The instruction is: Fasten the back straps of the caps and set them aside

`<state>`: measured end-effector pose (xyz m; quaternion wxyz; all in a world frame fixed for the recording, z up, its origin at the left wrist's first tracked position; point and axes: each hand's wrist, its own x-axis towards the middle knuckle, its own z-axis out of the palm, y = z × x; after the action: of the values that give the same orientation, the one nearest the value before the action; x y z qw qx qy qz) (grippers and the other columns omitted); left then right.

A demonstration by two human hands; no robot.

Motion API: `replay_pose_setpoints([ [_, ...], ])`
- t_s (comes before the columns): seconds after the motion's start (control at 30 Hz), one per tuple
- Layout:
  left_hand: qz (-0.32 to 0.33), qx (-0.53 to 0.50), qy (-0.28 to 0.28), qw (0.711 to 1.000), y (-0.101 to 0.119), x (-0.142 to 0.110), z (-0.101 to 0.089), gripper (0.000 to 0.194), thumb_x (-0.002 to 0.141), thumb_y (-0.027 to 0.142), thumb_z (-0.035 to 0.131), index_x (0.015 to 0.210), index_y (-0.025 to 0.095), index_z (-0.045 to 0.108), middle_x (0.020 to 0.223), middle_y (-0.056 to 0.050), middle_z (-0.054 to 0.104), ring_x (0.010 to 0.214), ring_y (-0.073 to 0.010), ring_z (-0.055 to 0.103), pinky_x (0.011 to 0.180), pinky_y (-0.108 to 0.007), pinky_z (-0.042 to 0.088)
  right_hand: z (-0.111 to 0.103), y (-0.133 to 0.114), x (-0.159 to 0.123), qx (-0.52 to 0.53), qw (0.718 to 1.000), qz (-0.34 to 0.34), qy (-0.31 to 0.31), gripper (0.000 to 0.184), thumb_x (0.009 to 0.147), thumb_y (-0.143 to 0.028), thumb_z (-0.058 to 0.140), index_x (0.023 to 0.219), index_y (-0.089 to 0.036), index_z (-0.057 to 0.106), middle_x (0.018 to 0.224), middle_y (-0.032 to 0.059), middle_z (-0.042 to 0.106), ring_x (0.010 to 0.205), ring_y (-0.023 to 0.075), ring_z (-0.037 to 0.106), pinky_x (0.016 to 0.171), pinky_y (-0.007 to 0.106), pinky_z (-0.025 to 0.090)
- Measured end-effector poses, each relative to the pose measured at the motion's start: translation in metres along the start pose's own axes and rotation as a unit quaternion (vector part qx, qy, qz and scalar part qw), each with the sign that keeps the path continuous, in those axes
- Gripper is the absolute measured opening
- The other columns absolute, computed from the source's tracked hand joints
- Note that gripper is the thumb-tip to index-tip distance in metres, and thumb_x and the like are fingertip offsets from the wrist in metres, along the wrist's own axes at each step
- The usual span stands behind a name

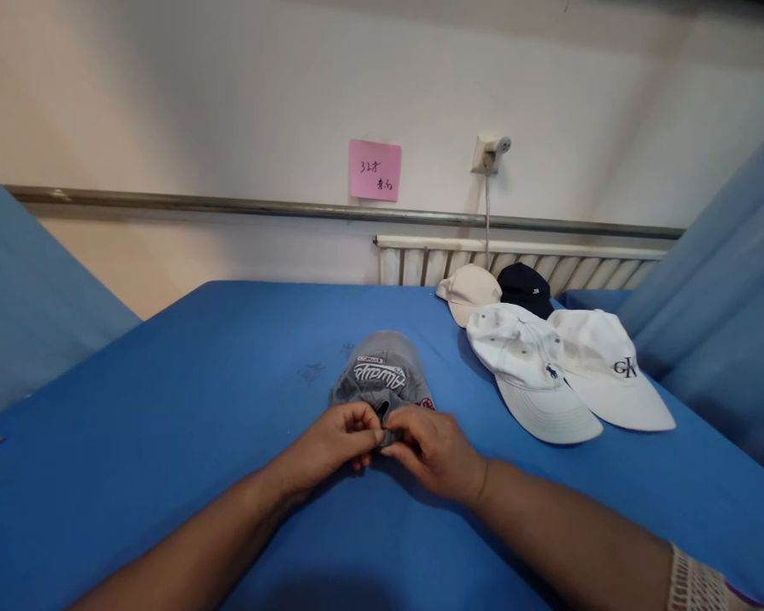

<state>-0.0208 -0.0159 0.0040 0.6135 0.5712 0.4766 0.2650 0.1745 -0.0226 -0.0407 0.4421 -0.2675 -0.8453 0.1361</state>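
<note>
A grey baseball cap [382, 373] lies in the middle of the blue-covered table [165, 424], its brim pointing away from me and its white "Always" lettering upside down to me. My left hand [337, 441] pinches the near back edge of the cap, thumb against fingers. Close beside it, my right hand [429, 445] grips the same back edge from the right. A small dark opening shows between the two hands. What exactly the fingertips pinch there, strap or fabric, is hidden.
To the right sit a white cap with a dark logo [515, 356], a white "CK" cap [604, 365], a beige cap [468, 288] and a navy cap [525, 284]. Behind the table are a radiator [446, 246] and a metal rail [261, 206]. Blue curtains [732, 271] hang at both sides.
</note>
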Motion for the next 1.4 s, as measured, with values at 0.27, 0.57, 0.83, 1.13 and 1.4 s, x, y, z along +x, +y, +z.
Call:
replay_pose_setpoints([
  [0.27,-0.003,-0.054,-0.005,0.999,0.0050,-0.0005,-0.0005,0.036,0.068,0.044,0.079,0.078,0.015,0.059,0.057,0.004,0.056,0.050,-0.0077,0.048,0.051,-0.022,0.038,-0.0004,0.0029,-0.0007,-0.014,0.999,0.021,0.029,0.020,0.092,-0.030,0.059,0.109,-0.020,0.054,0.094,0.0064,0.069,0.073,0.0155,0.065,0.066,0.028,0.053],
  [0.57,-0.003,-0.070,0.005,0.998,0.0012,0.0040,0.0031,0.038,0.066,0.043,0.081,0.078,0.015,0.058,0.056,0.005,0.057,0.047,-0.0074,0.049,0.049,-0.021,0.038,-0.0002,0.0026,-0.0002,-0.003,0.999,0.017,0.027,0.020,0.092,-0.031,0.058,0.108,-0.020,0.054,0.093,0.0058,0.069,0.076,0.0155,0.065,0.068,0.028,0.053],
  [0.83,-0.001,-0.087,-0.007,0.996,-0.0006,0.0024,-0.0003,0.035,0.067,0.039,0.081,0.080,0.015,0.058,0.056,0.004,0.058,0.049,-0.0073,0.050,0.050,-0.020,0.039,-0.0026,0.0008,-0.0007,-0.005,0.999,0.037,0.028,0.021,0.092,-0.031,0.058,0.109,-0.020,0.055,0.090,0.0053,0.069,0.070,0.0151,0.063,0.065,0.027,0.052],
  [1.13,0.015,-0.067,-0.003,0.998,-0.0023,0.0033,0.0022,0.031,0.068,0.036,0.079,0.075,0.015,0.057,0.054,0.006,0.056,0.046,-0.0067,0.048,0.047,-0.020,0.035,-0.0009,0.0026,-0.0020,0.000,0.999,0.027,0.019,0.021,0.092,-0.030,0.059,0.109,-0.019,0.055,0.091,0.0051,0.069,0.069,0.0142,0.062,0.066,0.027,0.051],
  [1.4,0.012,-0.060,-0.006,0.998,-0.0020,0.0043,0.0030,0.031,0.069,0.036,0.078,0.078,0.015,0.057,0.058,0.005,0.059,0.049,-0.0075,0.052,0.050,-0.021,0.040,-0.0004,0.0042,-0.0028,0.001,1.000,0.024,0.015,0.022,0.091,-0.030,0.060,0.110,-0.020,0.055,0.092,0.0049,0.068,0.069,0.0143,0.062,0.066,0.027,0.051],
])
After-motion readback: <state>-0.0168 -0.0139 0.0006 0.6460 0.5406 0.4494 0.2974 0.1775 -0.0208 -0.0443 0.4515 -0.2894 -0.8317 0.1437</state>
